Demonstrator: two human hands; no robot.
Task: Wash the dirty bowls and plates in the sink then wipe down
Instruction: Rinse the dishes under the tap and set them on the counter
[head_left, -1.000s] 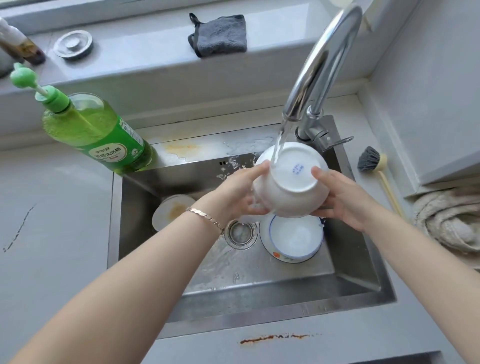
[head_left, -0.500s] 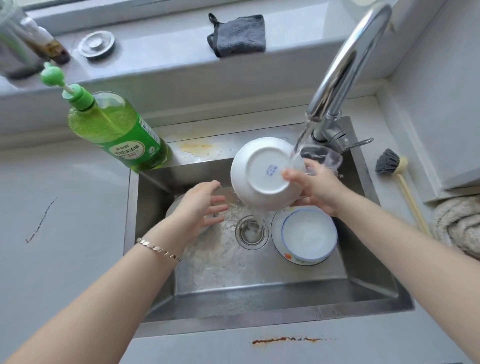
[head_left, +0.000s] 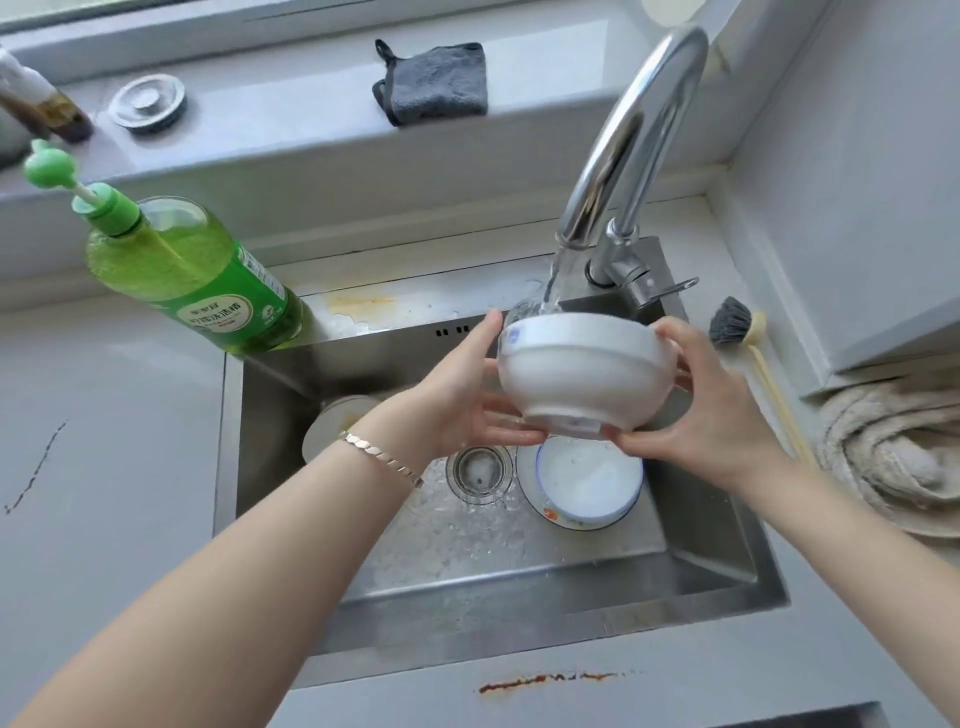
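Note:
I hold a white bowl (head_left: 582, 371) upright over the steel sink (head_left: 519, 571), under the running stream from the chrome tap (head_left: 631, 140). My left hand (head_left: 462, 395) grips its left side and my right hand (head_left: 711, 405) grips its right side and foot. Water pours into the bowl. Below it, a blue-rimmed bowl (head_left: 589, 480) sits in a patterned plate on the sink floor beside the drain (head_left: 480, 473). A dirty plate (head_left: 337, 423) leans at the sink's left wall, partly hidden by my left wrist.
A green dish-soap pump bottle (head_left: 192, 275) stands at the sink's back-left corner. A grey cloth (head_left: 434, 83) and a metal drain plug (head_left: 148, 101) lie on the ledge. A dish brush (head_left: 737, 327) and a crumpled towel (head_left: 893, 457) rest on the right counter.
The bowl was bottom-up under the tap, then held by my right hand alone and tilted. Now it is turned upright under the stream, with my left hand back on it.

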